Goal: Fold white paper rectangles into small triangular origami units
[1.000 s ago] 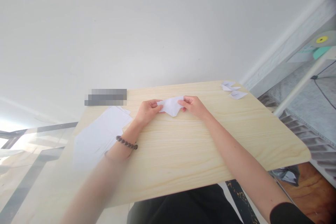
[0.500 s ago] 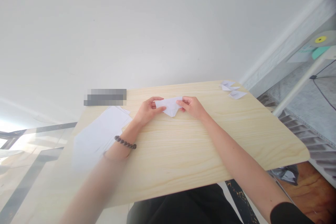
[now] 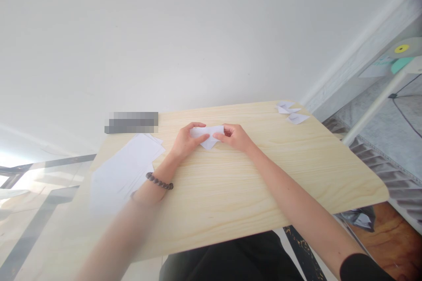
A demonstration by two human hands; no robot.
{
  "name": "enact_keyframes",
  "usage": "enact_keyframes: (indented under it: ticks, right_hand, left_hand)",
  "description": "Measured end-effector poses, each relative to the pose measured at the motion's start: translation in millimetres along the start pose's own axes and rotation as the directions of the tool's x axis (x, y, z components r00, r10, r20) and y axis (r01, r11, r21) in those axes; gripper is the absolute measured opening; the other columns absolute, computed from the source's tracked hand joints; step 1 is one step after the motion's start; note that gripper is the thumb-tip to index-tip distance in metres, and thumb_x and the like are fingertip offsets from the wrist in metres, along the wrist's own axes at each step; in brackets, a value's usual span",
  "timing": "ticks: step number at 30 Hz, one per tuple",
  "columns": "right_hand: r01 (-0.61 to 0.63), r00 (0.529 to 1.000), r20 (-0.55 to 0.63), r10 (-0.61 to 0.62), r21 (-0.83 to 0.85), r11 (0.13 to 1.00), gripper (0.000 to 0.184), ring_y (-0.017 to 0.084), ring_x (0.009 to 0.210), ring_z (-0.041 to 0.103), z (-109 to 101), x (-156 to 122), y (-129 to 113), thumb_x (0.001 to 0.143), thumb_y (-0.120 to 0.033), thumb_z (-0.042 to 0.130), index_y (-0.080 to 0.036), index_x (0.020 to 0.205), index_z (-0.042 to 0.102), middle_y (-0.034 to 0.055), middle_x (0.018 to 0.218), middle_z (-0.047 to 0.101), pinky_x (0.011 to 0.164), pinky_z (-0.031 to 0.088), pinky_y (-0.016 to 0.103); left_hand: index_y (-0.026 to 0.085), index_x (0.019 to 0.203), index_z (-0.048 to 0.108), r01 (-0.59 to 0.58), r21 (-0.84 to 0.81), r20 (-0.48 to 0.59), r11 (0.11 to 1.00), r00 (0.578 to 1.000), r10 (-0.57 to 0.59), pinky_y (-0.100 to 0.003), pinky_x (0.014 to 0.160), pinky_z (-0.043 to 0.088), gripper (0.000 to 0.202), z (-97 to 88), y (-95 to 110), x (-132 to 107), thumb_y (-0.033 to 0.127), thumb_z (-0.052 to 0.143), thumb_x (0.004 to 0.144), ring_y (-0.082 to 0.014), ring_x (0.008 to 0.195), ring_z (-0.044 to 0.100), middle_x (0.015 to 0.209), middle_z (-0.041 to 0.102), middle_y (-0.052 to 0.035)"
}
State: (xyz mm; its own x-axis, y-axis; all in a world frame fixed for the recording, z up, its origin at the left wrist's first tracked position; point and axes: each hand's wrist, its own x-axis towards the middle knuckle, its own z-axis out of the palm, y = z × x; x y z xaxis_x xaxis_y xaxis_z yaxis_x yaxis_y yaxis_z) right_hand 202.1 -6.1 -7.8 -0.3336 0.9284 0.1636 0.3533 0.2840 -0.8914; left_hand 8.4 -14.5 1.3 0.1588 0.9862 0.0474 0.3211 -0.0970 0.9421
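Between my two hands is a small folded sheet of white paper [image 3: 208, 131], with a straight top edge and a pointed flap hanging toward me. My left hand [image 3: 188, 139] grips its left end, thumb on the front face and fingers curled behind. On the right end, my right hand [image 3: 234, 136] pinches it, the thumb pressing near the middle and the fingers partly hidden behind. A dark bead bracelet circles my left wrist. The paper is held just over the wooden table [image 3: 224, 189]; whether it touches the surface I cannot tell.
Left of my hands lies a stack of white paper sheets [image 3: 121, 171], partly under my left forearm. Several folded paper pieces [image 3: 296, 118] rest at the far right corner. A blurred-out dark object [image 3: 132, 123] sits at the back left, near the wall [image 3: 204, 44].
Both hands have shifted slightly left with the paper. My right hand has come closer to the left one, and both thumbs now press nearer the paper's middle.
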Motion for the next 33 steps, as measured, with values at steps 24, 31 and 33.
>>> enact_keyframes:
  ticks: [24,31,33]
  right_hand:
    - [-0.06,0.998,0.028,0.058,0.041,0.997,0.032,0.01,0.054,0.043,-19,4,8,0.075,-0.048,0.052,-0.017,0.074,0.057,-0.0022,0.057,0.049,0.053,0.035,0.024]
    - [-0.049,0.999,0.003,0.049,0.047,0.998,0.032,0.01,0.054,0.043,-18,2,6,0.075,-0.048,0.052,-0.017,0.072,0.057,-0.0017,0.058,0.05,0.053,0.036,0.024]
    - [-0.049,0.999,-0.021,0.05,0.038,0.998,0.033,0.01,0.054,0.044,-15,2,6,0.074,-0.049,0.053,-0.017,0.071,0.058,-0.0011,0.058,0.051,0.052,0.036,0.024]
  left_hand:
    - [0.012,0.117,0.056,0.047,-0.285,0.324,0.957,0.945,0.05,-0.029,0.08,0.045,0.047,-9.8,-7,2,0.021,0.055,0.07,-0.0191,0.089,0.061,0.1,0.066,-0.008]
    - [0.013,0.121,0.051,0.081,-0.397,0.346,0.914,0.936,0.067,-0.032,0.084,0.044,0.055,-6.9,-7,2,0.025,0.061,0.068,-0.0189,0.093,0.059,0.102,0.065,-0.0093]
    - [0.013,0.118,0.052,0.066,-0.389,0.295,0.919,0.954,0.056,-0.032,0.084,0.044,0.054,-4.8,-7,2,0.029,0.064,0.067,-0.0189,0.092,0.059,0.103,0.064,-0.0094]
